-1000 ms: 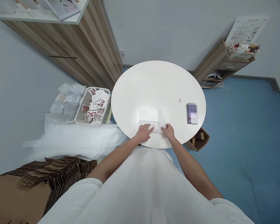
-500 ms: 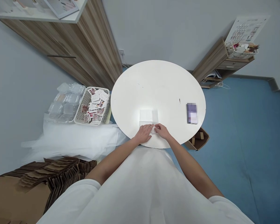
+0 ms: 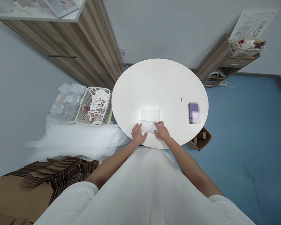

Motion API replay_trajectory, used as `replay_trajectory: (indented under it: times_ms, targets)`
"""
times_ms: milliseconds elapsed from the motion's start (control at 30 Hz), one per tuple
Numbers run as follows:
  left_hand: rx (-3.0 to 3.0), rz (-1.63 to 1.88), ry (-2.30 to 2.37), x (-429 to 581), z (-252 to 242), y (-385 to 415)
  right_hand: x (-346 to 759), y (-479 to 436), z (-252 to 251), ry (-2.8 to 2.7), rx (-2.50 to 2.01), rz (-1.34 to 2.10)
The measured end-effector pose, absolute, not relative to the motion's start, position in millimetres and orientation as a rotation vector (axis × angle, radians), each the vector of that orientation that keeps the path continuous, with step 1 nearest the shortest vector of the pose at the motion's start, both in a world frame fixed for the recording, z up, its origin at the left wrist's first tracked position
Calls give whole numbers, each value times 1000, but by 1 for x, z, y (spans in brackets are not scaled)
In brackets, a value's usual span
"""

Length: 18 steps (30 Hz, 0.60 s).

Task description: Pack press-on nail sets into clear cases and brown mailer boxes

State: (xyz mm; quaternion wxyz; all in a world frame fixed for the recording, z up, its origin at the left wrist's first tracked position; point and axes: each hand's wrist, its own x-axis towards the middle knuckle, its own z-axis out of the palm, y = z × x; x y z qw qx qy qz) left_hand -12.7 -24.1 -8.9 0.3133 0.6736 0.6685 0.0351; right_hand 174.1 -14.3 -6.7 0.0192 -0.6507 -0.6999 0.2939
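Both ends of a folded white packet (image 3: 147, 126) are touched by bare fingers. The left hand (image 3: 138, 134) bends round its left end, fingertips at the edge and thumb spread toward the near side; the right hand (image 3: 162, 131) has thumb and forefinger at the right end. Whether either hand clamps the packet or merely steadies it, I cannot tell. The packet lies near the front edge of an oval-looking white table (image 3: 159, 82), against a flat white piece (image 3: 150, 114) just beyond it. I can make out no lettering on either.

Toward the table's right edge lies a purple item (image 3: 194, 112), its face pixelated, so any label is unreadable. Below that edge stands an open cardboard box (image 3: 202, 142). Left of the table, a white basket (image 3: 81, 115) holds printed cards (image 3: 96, 98) with text too small to read, beside clear plastic containers (image 3: 67, 104). At far right, a wall poster (image 3: 253, 25) carries small pictures and equally illegible print.
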Motion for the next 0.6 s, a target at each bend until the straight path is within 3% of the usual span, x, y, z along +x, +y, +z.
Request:
replay_trajectory:
  times_ms: [300,600]
  targets:
    - [1234,97,1763,-12,-20,-14,170,-15,-7,-2186,-2027,938]
    - [770,456,1944,-4,-20,-9,165,-24,-8,-2173,-2031,960]
